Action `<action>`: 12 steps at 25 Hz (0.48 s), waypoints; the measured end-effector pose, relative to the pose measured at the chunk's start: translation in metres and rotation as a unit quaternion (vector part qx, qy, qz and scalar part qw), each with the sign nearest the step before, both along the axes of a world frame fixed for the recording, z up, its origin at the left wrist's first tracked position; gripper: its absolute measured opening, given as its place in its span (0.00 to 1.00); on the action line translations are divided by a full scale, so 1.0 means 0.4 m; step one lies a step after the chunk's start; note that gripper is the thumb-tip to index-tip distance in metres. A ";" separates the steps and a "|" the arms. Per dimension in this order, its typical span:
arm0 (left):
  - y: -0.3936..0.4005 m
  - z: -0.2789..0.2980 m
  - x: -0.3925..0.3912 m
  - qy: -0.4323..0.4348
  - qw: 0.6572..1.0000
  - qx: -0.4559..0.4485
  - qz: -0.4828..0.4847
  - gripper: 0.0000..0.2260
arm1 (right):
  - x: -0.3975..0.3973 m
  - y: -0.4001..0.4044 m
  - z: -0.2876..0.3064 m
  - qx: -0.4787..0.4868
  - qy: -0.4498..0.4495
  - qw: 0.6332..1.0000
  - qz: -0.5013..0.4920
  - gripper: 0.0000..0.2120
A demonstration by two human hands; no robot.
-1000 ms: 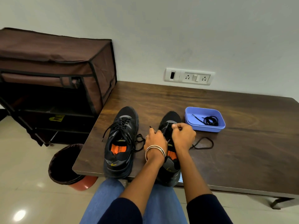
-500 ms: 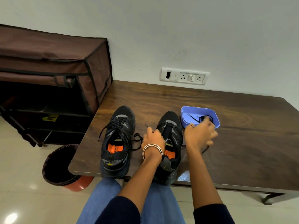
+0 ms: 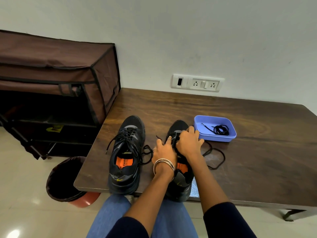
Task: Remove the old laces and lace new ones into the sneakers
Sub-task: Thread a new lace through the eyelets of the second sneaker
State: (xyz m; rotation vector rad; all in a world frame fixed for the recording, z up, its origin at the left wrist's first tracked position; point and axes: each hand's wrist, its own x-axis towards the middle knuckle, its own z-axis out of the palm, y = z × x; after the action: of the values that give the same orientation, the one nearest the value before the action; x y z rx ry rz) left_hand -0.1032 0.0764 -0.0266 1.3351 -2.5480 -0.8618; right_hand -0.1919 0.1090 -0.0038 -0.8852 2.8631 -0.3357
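Two black sneakers with orange insoles stand at the near edge of the wooden table (image 3: pixel 257 162). The left sneaker (image 3: pixel 126 152) is laced, its lace ends loose. Both hands sit on the right sneaker (image 3: pixel 180 179), over its eyelets. My left hand (image 3: pixel 163 152), with bangles at the wrist, pinches a black lace tip that sticks up to its left. My right hand (image 3: pixel 189 143) grips the lace at the shoe's tongue. A loose black lace (image 3: pixel 214 157) trails on the table to the right. A coiled black lace (image 3: pixel 221 130) lies in the blue tray (image 3: pixel 202 133).
A brown fabric shoe rack (image 3: pixel 60 86) stands left of the table. A bin (image 3: pixel 65 181) with a dark liner sits on the floor by the table's near left corner. A white socket panel (image 3: pixel 197 82) is on the wall behind.
My right hand had swung out right toward the tray, pulling lace, and has come back onto the right sneaker. My left hand stayed at the shoe's left side.
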 end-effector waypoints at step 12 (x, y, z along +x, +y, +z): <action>0.013 -0.005 -0.016 -0.009 1.000 -0.021 0.005 0.24 | -0.056 -0.015 0.143 -0.386 -0.230 0.891 -0.070 0.01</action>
State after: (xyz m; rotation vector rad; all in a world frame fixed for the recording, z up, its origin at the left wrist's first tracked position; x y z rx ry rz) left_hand -0.1098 0.0817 -0.0284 1.3486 -2.5559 -0.7933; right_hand -0.2144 0.1029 0.0533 -0.5544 2.3140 -1.5385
